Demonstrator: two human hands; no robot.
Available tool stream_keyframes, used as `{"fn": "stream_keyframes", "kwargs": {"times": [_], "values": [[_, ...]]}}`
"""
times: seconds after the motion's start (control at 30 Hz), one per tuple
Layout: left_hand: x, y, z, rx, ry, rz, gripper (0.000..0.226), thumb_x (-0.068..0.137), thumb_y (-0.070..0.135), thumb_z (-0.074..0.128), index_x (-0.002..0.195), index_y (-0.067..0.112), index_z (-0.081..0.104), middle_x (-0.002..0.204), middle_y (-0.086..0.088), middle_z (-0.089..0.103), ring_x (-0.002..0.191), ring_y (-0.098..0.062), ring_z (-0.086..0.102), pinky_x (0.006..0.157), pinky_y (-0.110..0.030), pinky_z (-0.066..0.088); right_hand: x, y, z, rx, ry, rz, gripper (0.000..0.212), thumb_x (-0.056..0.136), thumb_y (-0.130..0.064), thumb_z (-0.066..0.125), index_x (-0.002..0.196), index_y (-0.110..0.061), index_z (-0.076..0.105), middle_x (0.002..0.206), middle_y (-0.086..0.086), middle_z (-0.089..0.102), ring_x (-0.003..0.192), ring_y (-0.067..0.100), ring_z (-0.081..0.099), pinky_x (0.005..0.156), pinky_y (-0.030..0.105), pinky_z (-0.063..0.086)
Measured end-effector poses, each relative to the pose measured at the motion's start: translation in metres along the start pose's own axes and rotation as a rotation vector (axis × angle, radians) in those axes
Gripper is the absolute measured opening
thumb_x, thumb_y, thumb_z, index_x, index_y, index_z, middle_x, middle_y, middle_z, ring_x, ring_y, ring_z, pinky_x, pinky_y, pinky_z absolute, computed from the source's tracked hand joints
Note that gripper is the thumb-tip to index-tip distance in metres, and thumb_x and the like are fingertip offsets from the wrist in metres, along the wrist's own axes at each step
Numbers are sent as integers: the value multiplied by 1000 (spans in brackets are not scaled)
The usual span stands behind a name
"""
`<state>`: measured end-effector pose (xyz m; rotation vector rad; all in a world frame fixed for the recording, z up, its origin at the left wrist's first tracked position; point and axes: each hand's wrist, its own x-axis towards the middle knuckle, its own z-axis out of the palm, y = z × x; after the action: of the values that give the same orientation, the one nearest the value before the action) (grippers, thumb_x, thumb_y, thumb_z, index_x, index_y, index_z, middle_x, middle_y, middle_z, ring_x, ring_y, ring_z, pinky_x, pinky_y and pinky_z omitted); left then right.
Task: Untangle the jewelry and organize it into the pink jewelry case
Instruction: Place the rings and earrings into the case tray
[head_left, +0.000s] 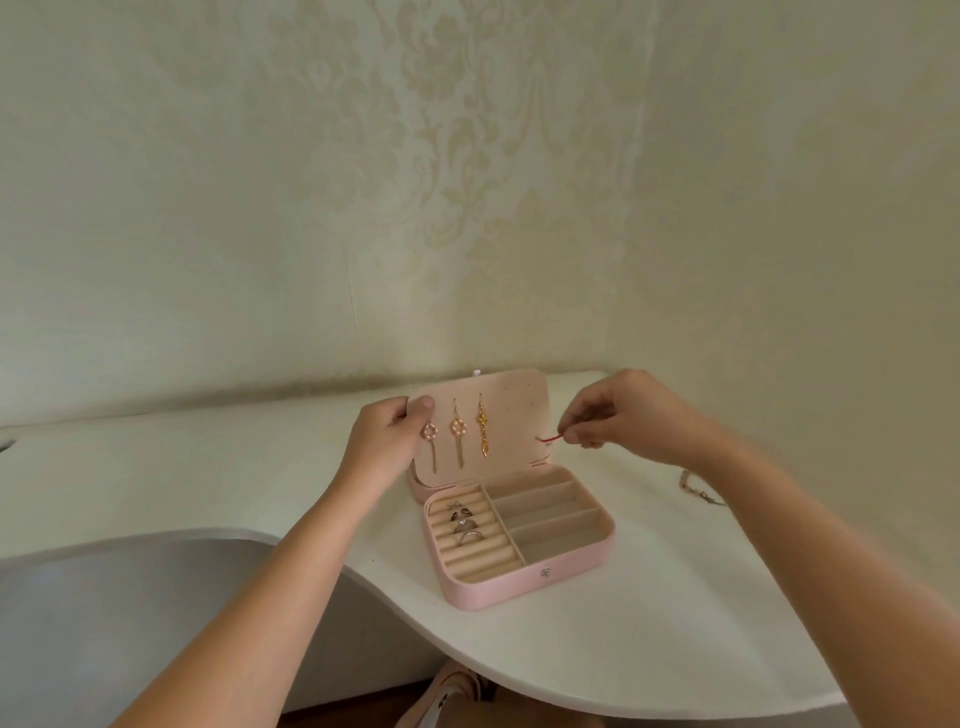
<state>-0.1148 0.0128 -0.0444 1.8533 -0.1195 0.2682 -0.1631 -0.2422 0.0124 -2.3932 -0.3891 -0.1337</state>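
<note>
The pink jewelry case lies open on the white table. Its lid stands upright with three dangling earrings hung on the inside. My left hand grips the lid's left edge, thumb on the inner face. Just right of the lid, my right hand pinches a thin red thread-like piece. Several rings sit in the ring rolls on the case's left side. The compartments on the right hold nothing visible. More jewelry lies on the table behind my right forearm, partly hidden.
The white table has a curved front edge. A grey rounded surface lies lower at the left. The patterned wall rises just behind the case. A foot in a pink shoe shows below the table edge.
</note>
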Motion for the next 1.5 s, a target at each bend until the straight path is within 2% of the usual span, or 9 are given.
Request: {"fn": "stream_keyframes", "kwargs": {"times": [0.4,0.53,0.67,0.8,0.93,1.07,1.17,1.27,1.5], "values": [[7,-3,5,-39,40,-34,45,87,36,55,77,-7,59,69,-11,58,71,-22,54,73,-40,49,19,24,54,-20,-124,-122,12,73,-7,79,81,-17,78,85,-1,68,73,3,59,69,14,44],[8,-6,5,-56,40,-49,55,73,47,49,80,-7,60,72,-11,60,70,-20,54,79,-50,53,20,34,52,-111,-132,-139,15,76,-7,76,84,-19,79,87,-1,62,69,1,51,65,12,39],[9,-7,7,-72,50,-48,47,84,39,53,79,-7,60,72,-14,62,72,-23,56,75,-40,50,21,40,50,-187,-151,-133,16,81,-10,72,89,-23,78,88,-10,58,70,2,50,66,12,39],[9,-9,6,-47,66,-31,42,88,35,53,80,-6,61,77,-21,64,71,-22,56,82,-53,51,17,45,33,-113,-47,-107,13,81,-11,73,83,-24,75,89,-9,63,74,5,57,71,15,44],[5,-10,10,-52,87,-17,42,81,36,54,84,-5,60,75,-17,60,71,-21,53,69,-40,48,18,76,-3,-229,235,99,23,90,-1,57,98,-15,73,102,0,66,90,15,60,76,16,40],[-5,-13,24,-75,126,-24,20,90,25,59,93,5,63,86,-4,68,80,-24,62,74,-37,49,12,118,-21,-442,-15,410,44,90,-2,55,131,-20,57,138,6,52,123,21,50,91,21,37],[-14,-19,34,-122,134,-30,15,91,25,61,100,13,63,98,-1,69,92,-19,65,84,-41,52,3,131,-18,-332,1,434,30,91,-3,59,117,-14,68,106,13,71,86,22,66,67,16,46],[-21,-24,37,-141,158,2,11,93,23,58,100,15,62,99,2,69,93,-16,65,84,-39,52,-1,134,-15,-220,99,401,25,87,2,59,79,-19,70,61,13,69,48,23,62,56,31,54],[-36,-24,42,-180,198,89,18,98,23,50,81,18,55,79,8,64,66,6,59,58,-13,42,2,121,-12,-108,105,355,15,82,0,68,77,-14,68,76,9,69,60,20,63,51,18,49]]}}
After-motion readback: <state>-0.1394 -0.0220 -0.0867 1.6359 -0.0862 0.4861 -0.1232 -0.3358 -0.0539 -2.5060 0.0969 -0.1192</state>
